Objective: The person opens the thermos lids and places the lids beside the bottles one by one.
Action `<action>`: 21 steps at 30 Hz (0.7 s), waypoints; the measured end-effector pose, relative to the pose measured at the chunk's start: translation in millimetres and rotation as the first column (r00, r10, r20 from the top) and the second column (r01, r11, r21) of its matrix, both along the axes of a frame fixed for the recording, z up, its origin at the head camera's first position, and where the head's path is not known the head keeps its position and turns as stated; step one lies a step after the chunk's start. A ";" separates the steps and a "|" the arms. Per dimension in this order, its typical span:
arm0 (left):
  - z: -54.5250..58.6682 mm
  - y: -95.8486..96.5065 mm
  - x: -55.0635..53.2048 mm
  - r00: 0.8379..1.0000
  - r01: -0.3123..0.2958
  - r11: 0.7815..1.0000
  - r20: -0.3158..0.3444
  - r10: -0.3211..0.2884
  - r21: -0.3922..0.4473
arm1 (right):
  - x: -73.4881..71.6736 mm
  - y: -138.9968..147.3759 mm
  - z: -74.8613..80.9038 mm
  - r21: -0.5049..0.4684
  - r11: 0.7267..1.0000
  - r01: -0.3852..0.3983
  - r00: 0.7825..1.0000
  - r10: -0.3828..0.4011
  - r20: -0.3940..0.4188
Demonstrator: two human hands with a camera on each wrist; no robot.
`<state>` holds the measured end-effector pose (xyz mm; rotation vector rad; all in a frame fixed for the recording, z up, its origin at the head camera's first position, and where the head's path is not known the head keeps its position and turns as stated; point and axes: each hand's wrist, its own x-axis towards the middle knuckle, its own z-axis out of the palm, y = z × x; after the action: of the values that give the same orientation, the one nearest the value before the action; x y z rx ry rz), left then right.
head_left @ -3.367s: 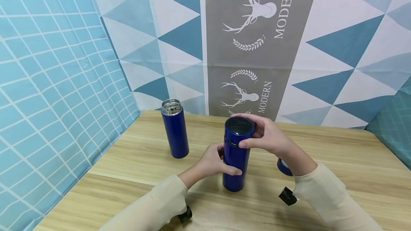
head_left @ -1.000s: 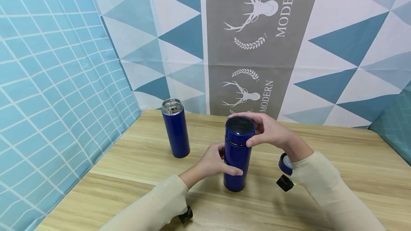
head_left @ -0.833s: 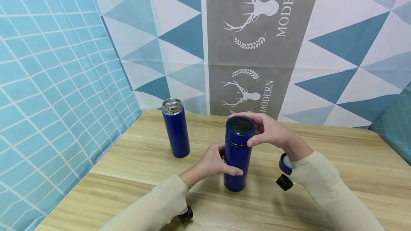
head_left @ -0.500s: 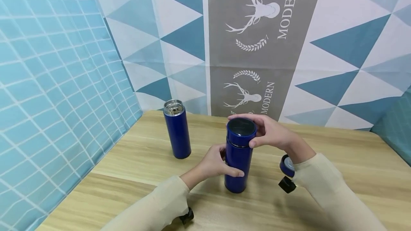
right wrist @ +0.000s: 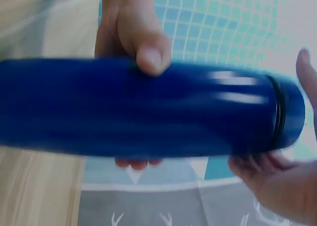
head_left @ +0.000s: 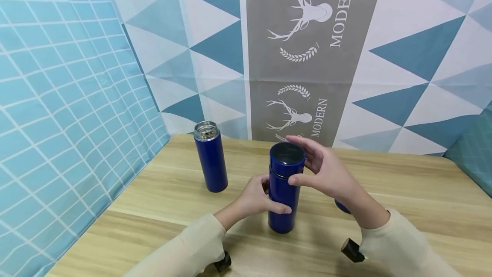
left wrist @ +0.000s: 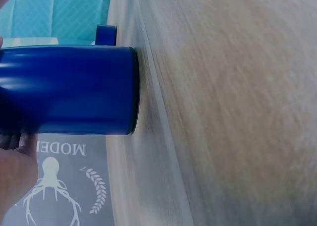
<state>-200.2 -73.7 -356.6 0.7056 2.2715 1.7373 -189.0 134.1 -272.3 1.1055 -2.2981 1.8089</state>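
A blue vacuum flask stands upright before me, its black-topped lid on the neck. My left hand grips the flask's body, thumb across the front. At the lid, my right hand is loosely spread, with the thumb over the seam in the head view. In the right wrist view that thumb stands off the lid, while the other fingers lie close under the neck. A second blue flask stands at the left with its steel mouth uncovered.
A loose blue lid lies on the wooden table, partly hidden behind my right forearm. Patterned cloth hangs along the back, and a blue tiled sheet closes off the left side.
My right hand has loosened from the lid and turned, its forearm shifting down and right over the loose lid. The left hand keeps its hold, and both flasks stay in place.
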 end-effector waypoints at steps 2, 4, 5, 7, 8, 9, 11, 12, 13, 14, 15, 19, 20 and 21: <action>0.6 0.2 -0.3 1.000 -0.003 1.000 0.002 0.003 -0.001 | 5.5 -5.5 1.0 -0.007 0.998 0.059 0.998 -0.059 -0.001; 1.1 0.5 -0.2 1.000 -0.007 1.000 0.006 0.007 -0.002 | 9.5 -10.2 1.1 -0.008 0.994 0.111 0.994 -0.111 -0.001; 1.4 0.7 0.0 1.000 -0.008 1.000 0.008 0.008 -0.003 | 10.8 -12.1 1.0 -0.011 0.992 0.129 0.992 -0.129 0.000; 1.5 0.9 0.4 1.000 -0.010 1.000 0.011 0.010 -0.001 | 12.5 -14.7 0.2 -0.013 0.987 0.158 0.987 -0.158 -0.008; 1.3 1.0 0.5 1.000 -0.010 1.000 0.013 0.010 0.000 | 12.8 -15.5 -0.4 -0.015 0.986 0.164 0.986 -0.164 -0.011; 1.2 1.0 0.7 1.000 -0.010 1.000 0.016 0.010 0.000 | 12.8 -16.0 -1.1 -0.018 0.986 0.166 0.986 -0.166 -0.012; 0.7 1.0 0.8 1.000 -0.011 1.000 0.017 0.011 0.000 | 12.2 -16.4 -2.4 -0.029 0.987 0.161 0.987 -0.161 -0.008; 0.5 1.0 0.8 1.000 -0.011 1.000 0.018 0.011 0.000 | 11.6 -16.3 -3.1 -0.033 0.987 0.157 0.988 -0.158 -0.004; 0.5 0.9 0.8 1.000 -0.011 1.000 0.019 0.011 -0.001 | 11.0 -16.1 -3.7 -0.035 0.988 0.153 0.988 -0.153 -0.002; 0.5 0.8 0.8 1.000 -0.010 1.000 0.021 0.010 -0.002 | 10.4 -15.8 -4.2 -0.034 0.988 0.149 0.989 -0.149 0.001; 0.6 0.7 0.9 1.000 -0.011 1.000 0.021 0.011 -0.003 | 9.8 -15.5 -4.6 -0.032 0.989 0.145 0.989 -0.145 0.005; 1.5 0.4 0.9 1.000 -0.013 1.000 0.022 0.013 -0.010 | 8.0 -14.0 -4.5 -0.017 0.992 0.128 0.992 -0.128 0.017; 1.8 0.4 0.7 1.000 -0.011 1.000 0.022 0.011 -0.010 | 7.6 -13.5 -4.3 -0.015 0.992 0.124 0.992 -0.124 0.021; 1.9 0.4 0.4 1.000 -0.009 1.000 0.019 0.009 -0.011 | 7.2 -13.1 -4.0 -0.015 0.993 0.119 0.993 -0.119 0.025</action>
<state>-199.7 -73.3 -354.6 0.6745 2.2728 1.7273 -181.8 121.0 -276.3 0.9273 -2.3042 1.8041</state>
